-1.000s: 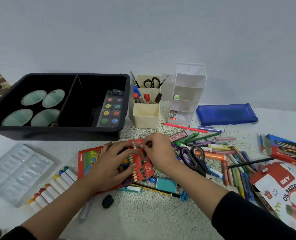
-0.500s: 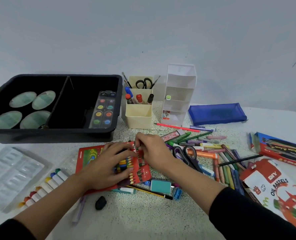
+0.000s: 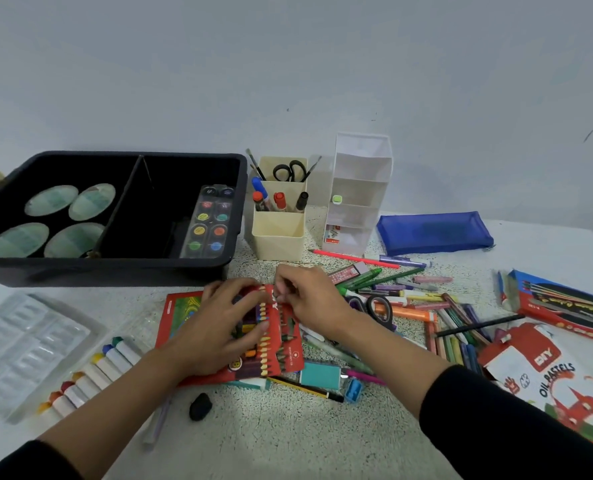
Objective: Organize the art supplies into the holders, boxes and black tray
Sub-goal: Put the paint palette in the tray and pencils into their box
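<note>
Centre of the frame: the flat red cardboard pencil box (image 3: 290,355) is pinned to the table by the left hand (image 3: 215,336), fingers spread and lightly bent across the pencil row. Its upper edge is pinched by the curled right hand (image 3: 309,299). The pencils are best levelled and the flap eased shut before the black plastic tray (image 3: 115,270), upper left, is approached.

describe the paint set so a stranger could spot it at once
Find the black tray, back left on the table. Against its right wall lies the paint set. Unlike the pale ovals in the left compartment, it shows two rows of bright round colours.
</note>
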### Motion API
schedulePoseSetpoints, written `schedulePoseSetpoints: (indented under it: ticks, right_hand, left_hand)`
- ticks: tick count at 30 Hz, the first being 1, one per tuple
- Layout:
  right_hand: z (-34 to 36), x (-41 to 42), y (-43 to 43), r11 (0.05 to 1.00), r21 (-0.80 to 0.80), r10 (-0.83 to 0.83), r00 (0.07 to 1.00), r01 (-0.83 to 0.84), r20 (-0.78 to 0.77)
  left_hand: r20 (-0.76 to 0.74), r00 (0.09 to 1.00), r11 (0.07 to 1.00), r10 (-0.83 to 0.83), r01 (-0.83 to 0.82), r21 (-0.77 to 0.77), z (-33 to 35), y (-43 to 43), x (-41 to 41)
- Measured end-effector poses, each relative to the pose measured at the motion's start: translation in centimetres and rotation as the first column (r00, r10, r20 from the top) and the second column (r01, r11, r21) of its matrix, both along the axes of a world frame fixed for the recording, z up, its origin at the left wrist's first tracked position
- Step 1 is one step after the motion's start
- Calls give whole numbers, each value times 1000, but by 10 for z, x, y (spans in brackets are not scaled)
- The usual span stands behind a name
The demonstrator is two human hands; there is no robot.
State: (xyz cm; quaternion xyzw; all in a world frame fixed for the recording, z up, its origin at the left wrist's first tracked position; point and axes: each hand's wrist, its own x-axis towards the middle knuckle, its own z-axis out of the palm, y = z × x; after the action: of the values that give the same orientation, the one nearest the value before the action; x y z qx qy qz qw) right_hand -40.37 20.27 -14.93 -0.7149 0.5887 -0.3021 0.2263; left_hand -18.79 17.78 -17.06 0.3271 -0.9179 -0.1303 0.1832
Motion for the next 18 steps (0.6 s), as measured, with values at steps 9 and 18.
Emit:
schedulePoseSetpoints:
  ticks: [9,18]
  right_hand:
    - [16,-34,6,964,28,-265,950,264,163]
    - [20,-58,14,958,145,-130,826,247,-548]
  left_hand:
    - [19,1000,997,-15,16,-79,-4,2,-4]
    - [99,993,997,-61,65,-41,-5,-1,-3]
